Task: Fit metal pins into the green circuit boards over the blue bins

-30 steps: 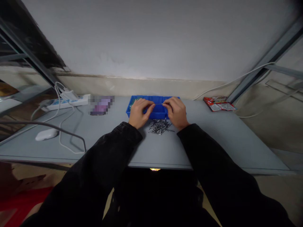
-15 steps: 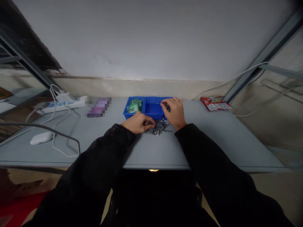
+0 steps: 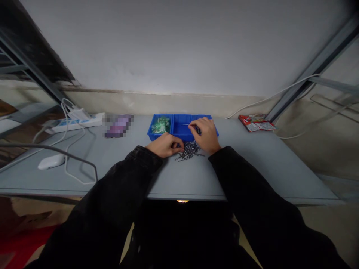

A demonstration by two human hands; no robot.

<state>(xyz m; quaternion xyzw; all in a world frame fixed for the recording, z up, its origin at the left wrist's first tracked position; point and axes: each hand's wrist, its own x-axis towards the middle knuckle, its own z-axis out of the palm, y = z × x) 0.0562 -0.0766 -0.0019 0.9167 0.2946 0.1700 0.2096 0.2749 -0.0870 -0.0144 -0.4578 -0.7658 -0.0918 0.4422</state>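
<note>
A blue divided tray (image 3: 183,137) stands near the wall, with small green-and-clear pieces (image 3: 160,125) in its left compartment. In front of it lies a pile of small dark metal pieces (image 3: 190,150). My left hand (image 3: 166,145) is at the pile's left edge, thumb and fingertips pinched on something too small to make out. Over the right part of the tray, my right hand (image 3: 205,133) has a thin, pin-like metal piece (image 3: 185,124) between thumb and finger, pointing left over the middle compartment. Its curled fingers partly hide the right compartment.
A power strip (image 3: 97,119) with white cables, a white case (image 3: 51,161) and a blurred purple item (image 3: 118,126) are on the left of the table (image 3: 185,183). At the right lies a red packet (image 3: 256,124); metal frame posts flank both sides.
My right hand has shifted slightly, and the thin piece at its fingertips now shows over the middle compartment. More of the tray's right end is visible. My left hand stays by the pile.
</note>
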